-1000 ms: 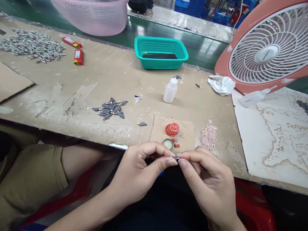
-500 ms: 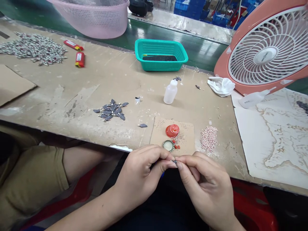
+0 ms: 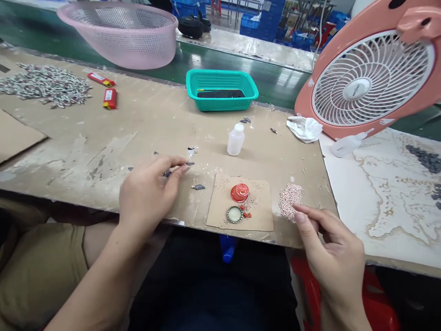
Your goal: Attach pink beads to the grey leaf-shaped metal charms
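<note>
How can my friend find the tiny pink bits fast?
Start at the big fan on the right, then come forward and left to the small cardboard piece. Just right of it, by the right hand, lies the pile of pink bits. Unlike the few red chunks on that piece, it's many tiny, pale grains.

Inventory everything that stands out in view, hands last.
Round mesh plastic basket: one, pink, back left
Rectangular plastic basket: one, green, back centre
Plastic fan: one, orange, back right
Plastic bottles: two, translucent, centre and right
Slender pieces: many, greyish, far left
Leaf-shaped pieces: several, dark grey, around left hand
Bead pile: many, pinkish, right
Crimped metal cap: one, grey, on cardboard square
Glossy round object: one, red, behind that cap
Left hand: one, bare, left
Right hand: one, bare, by bead pile
</note>
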Demonstrator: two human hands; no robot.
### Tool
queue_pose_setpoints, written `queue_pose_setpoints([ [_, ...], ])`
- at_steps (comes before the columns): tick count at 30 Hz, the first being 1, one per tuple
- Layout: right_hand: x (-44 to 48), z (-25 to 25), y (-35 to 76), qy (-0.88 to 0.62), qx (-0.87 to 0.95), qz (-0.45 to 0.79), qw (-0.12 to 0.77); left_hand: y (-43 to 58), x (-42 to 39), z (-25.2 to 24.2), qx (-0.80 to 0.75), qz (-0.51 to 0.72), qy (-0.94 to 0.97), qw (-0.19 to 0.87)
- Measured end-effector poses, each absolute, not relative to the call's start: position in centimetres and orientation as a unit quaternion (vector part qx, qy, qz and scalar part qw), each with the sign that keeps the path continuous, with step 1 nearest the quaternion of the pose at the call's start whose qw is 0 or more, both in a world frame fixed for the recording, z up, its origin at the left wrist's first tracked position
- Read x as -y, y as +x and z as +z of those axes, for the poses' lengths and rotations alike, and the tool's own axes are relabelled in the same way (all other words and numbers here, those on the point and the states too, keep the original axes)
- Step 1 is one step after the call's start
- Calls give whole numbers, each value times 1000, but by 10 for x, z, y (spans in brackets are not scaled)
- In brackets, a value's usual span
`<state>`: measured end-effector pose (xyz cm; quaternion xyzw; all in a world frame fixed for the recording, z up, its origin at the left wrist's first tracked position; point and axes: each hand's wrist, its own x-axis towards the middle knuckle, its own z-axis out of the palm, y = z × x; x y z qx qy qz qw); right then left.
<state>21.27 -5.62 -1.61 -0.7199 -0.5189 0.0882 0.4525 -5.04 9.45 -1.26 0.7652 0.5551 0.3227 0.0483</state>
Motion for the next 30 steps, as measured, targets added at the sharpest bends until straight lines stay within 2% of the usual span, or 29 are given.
queue_pose_setpoints([
  [4,63,-23,226,-741,503,76,437,-64,-103,-16,-559,284,779,-5],
  [11,69,-28,224,-747,503,82,427,-66,-74,-21,-499,215,838,52],
  [16,66,-27,218,-729,537,71,419,-62,-68,-20,-515,234,823,58],
  [24,45,-9,178,-599,660,51,450,-55,-62,-22,-523,245,815,45],
  [30,43,-6,161,-571,672,97,461,-53,-54,-14,-508,271,816,58],
])
